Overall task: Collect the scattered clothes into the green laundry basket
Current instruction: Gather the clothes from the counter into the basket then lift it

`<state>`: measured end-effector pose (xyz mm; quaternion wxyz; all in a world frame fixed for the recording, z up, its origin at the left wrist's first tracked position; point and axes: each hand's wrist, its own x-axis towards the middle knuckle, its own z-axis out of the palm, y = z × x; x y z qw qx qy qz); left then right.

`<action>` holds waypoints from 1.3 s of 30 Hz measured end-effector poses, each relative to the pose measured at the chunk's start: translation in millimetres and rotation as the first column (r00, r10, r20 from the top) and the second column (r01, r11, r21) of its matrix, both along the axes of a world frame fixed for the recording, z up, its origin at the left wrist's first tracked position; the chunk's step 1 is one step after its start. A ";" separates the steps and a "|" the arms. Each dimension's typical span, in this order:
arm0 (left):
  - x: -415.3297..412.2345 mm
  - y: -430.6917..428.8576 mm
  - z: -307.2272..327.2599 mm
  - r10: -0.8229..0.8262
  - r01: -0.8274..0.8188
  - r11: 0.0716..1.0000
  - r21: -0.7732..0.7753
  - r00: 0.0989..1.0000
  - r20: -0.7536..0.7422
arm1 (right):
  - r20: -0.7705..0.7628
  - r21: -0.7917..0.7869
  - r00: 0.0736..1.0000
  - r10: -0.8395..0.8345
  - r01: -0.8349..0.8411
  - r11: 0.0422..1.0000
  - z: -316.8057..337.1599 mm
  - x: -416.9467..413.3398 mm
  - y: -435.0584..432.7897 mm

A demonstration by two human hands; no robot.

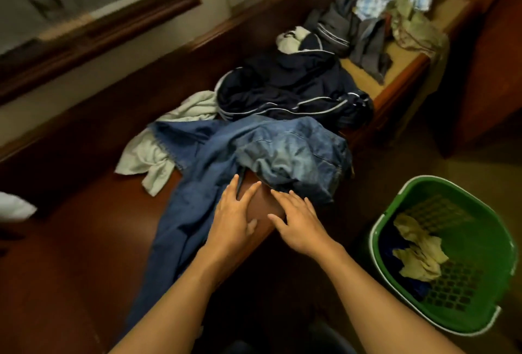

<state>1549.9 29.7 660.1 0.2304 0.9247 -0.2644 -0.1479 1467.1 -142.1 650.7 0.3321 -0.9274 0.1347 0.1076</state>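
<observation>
In the head view, the left hand (234,212) and right hand (296,221) reach with fingers spread, holding nothing, probably to scoop up the jeans (282,153) at their fingertips, while the one green laundry basket (488,240), with two pieces inside, waits to their right.

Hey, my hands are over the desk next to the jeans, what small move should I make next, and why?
Probably curl both hands around the bunched end of the jeans. The left hand and right hand are open and hold nothing, with fingers at the denim's edge. It's the nearest garment, and the green laundry basket stands just to the right.
</observation>
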 end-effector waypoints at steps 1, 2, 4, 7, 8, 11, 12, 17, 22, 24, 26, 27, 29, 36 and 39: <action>4.4 14.9 0.1 0.019 -0.019 1.000 -0.002 1.000 0.002 | 0.012 -0.012 1.000 0.007 -0.007 1.000 3.5 8.1 8.9; 9.0 29.2 -1.7 0.036 -0.036 0.999 -0.005 0.999 0.002 | 0.023 -0.021 1.000 0.013 -0.012 1.000 7.2 15.2 17.0; 17.1 56.4 -5.7 0.075 -0.074 0.997 0.001 0.997 -0.015 | 0.036 -0.026 0.999 0.022 -0.021 0.999 13.3 28.0 30.4; 24.5 86.9 -10.7 0.155 -0.154 0.988 0.017 0.987 -0.053 | 0.027 -0.028 0.999 0.043 -0.042 0.999 18.2 43.9 38.5; 26.9 94.6 -11.1 0.186 -0.186 0.982 0.014 0.980 -0.068 | 0.022 -0.034 0.998 0.055 -0.054 0.998 19.0 49.1 38.6; 40.7 112.6 -14.6 0.258 -0.257 0.966 0.022 0.958 -0.122 | 0.026 -0.088 0.996 0.082 -0.079 0.993 17.6 72.7 29.7; 46.1 116.9 -18.9 0.280 -0.278 0.960 0.039 0.951 -0.132 | 0.029 -0.131 0.996 0.083 -0.079 0.988 16.5 81.8 23.7; 72.3 126.2 -49.1 0.463 -0.389 0.868 0.307 0.858 -0.223 | -0.077 -0.294 0.995 -0.059 0.033 0.955 12.7 136.4 -28.9; 80.5 113.9 -80.0 0.668 -0.415 0.697 0.585 0.673 -0.319 | -0.304 -0.229 0.952 -0.019 -0.053 0.972 -16.9 181.2 -81.3; 87.2 107.1 -86.4 0.705 -0.478 0.670 0.568 0.648 -0.287 | -0.348 -0.189 0.936 0.047 -0.119 0.975 -32.6 189.7 -91.6; 92.2 101.7 -90.4 0.729 -0.588 0.681 0.436 0.603 -0.324 | -0.280 -0.189 0.956 0.082 -0.139 0.972 -42.8 197.6 -98.1; 93.2 99.8 -88.9 0.732 -0.631 0.681 0.372 0.586 -0.347 | -0.213 -0.189 0.974 0.081 -0.122 0.974 -44.0 202.0 -100.3; 98.0 95.8 -83.9 0.760 -0.718 0.638 0.278 0.531 -0.375 | -0.095 -0.139 0.995 0.039 -0.052 0.989 -38.2 215.4 -102.5; 154.0 59.3 -37.0 0.725 -0.826 0.525 -0.204 0.560 -0.401 | 0.098 0.167 0.989 -0.113 0.096 0.981 10.8 248.4 -64.5; 175.5 45.6 -24.7 0.620 -0.720 0.641 -0.266 0.690 -0.374 | 0.167 0.337 0.976 -0.137 0.074 0.939 26.8 253.0 -39.1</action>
